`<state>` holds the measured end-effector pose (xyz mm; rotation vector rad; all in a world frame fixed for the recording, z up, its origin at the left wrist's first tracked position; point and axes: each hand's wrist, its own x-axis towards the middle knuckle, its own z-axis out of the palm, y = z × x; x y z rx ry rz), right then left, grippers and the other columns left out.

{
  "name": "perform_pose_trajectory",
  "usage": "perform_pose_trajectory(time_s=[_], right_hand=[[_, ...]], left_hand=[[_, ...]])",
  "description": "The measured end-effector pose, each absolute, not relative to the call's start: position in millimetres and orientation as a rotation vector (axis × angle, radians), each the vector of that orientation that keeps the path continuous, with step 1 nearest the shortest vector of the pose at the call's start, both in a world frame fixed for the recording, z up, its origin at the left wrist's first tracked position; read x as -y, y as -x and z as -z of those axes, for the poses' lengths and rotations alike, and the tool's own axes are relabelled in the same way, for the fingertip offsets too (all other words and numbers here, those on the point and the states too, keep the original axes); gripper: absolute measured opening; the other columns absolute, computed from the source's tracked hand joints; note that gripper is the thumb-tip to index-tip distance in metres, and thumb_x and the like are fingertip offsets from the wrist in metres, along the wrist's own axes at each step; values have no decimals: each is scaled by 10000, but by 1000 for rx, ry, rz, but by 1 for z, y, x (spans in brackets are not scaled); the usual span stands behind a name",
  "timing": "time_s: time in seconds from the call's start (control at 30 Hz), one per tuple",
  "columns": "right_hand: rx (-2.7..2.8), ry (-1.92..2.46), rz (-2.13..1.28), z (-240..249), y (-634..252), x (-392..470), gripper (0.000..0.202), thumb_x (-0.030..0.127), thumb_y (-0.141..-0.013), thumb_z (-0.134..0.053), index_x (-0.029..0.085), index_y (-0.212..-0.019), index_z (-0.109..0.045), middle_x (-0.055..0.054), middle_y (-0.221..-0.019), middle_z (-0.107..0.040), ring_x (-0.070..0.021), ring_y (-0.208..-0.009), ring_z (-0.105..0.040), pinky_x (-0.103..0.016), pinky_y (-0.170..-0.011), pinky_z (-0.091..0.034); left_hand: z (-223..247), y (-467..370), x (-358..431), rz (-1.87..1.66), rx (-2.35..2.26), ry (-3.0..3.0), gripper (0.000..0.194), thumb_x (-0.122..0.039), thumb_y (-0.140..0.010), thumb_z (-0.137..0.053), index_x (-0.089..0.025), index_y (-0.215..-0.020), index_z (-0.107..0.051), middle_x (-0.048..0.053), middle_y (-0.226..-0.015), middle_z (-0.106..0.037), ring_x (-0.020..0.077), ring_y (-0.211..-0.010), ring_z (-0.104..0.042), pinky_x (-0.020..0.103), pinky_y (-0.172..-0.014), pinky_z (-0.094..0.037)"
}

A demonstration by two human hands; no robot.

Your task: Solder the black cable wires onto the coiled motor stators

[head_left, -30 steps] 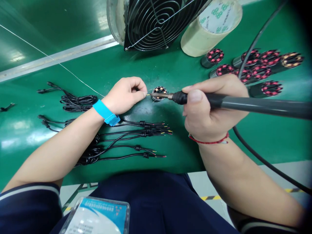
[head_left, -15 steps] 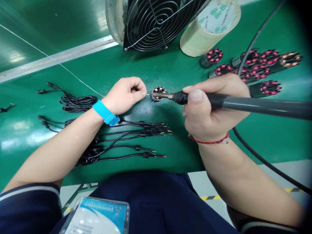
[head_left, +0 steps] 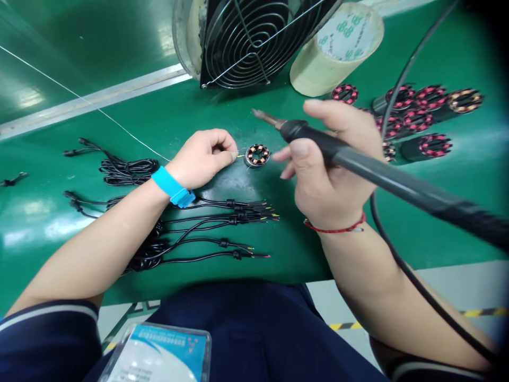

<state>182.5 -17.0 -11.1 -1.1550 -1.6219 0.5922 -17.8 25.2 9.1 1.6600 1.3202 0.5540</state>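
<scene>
A round motor stator (head_left: 257,155) with copper windings stands upright on the green table. Left of it, my left hand (head_left: 209,157) pinches a thin wire with a yellow end between thumb and index finger. A long thin pale strand (head_left: 119,124) runs from the upper left to that wrist. My right hand (head_left: 332,159) holds a soldering iron (head_left: 310,138) between thumb and fingers, its tip up and left, above the stator and apart from it. The fingertips of this hand are close to the stator's right side.
A black fan (head_left: 258,45) and a large tape roll (head_left: 334,53) stand at the back. Several wound stators (head_left: 429,143) are grouped at the right. Black cables (head_left: 207,217) lie in front and at the left. The iron's cord (head_left: 397,254) crosses my right forearm.
The soldering iron has lifted off the stator, its tip now farther back and tilted upward. My right hand's fingers have loosened and spread somewhat. My left hand has barely moved.
</scene>
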Motion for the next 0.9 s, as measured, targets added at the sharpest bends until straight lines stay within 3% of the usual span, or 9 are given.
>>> perform_pose_trajectory(time_s=[0.07,0.13,0.23,0.37,0.53,0.9], right_hand=[[1555,1102,-675,12,-177,17,384,392,-955,-569,423,-1335,-522,31,-1451,-512,-141,-812,-734,-279,-517,-578],[1504,1078,-758,13,-172,17,380,382,-965,-556,403,-1342,-515,18,-1478,-492,-135,-811,-743,-282,-590,-614],[1589,1139,-771,15,-168,15,279,350,-984,-512,345,-1261,-550,-6,-1314,-630,-168,-875,-745,-362,-783,-628],[1800,1141,-603,13,-168,13,236,223,-934,-538,278,-1160,-576,-13,-1045,-737,-244,-1008,-696,-518,-936,-548],[1927,1089,-488,11,-167,14,331,154,-872,-567,229,-1194,-556,-35,-1059,-747,-257,-1038,-642,-491,-897,-529],[1883,1236,-492,12,-169,13,348,204,-876,-543,307,-1205,-500,1,-939,-722,-236,-940,-657,-477,-895,-497]], left_hand=[[-9,18,-25,-552,-1324,-1659,100,-60,-724,-564,-147,-694,-604,-19,-634,-568,78,-569,-455,246,-555,-362],[-9,18,-25,-553,-1325,-1662,91,-71,-724,-565,-147,-696,-607,-18,-629,-568,79,-565,-451,246,-549,-357],[-10,18,-25,-553,-1322,-1668,88,-78,-722,-562,-146,-696,-612,-18,-634,-574,80,-570,-454,247,-554,-361],[-11,18,-25,-552,-1321,-1661,99,-63,-709,-554,-143,-696,-610,-23,-642,-576,81,-583,-464,249,-579,-376],[-11,18,-25,-549,-1317,-1649,117,-45,-707,-539,-141,-700,-606,-27,-653,-582,78,-593,-472,248,-602,-385],[-16,18,-25,-521,-1332,-1605,91,-78,-744,-559,-140,-704,-612,-33,-618,-555,64,-561,-456,223,-560,-374]])
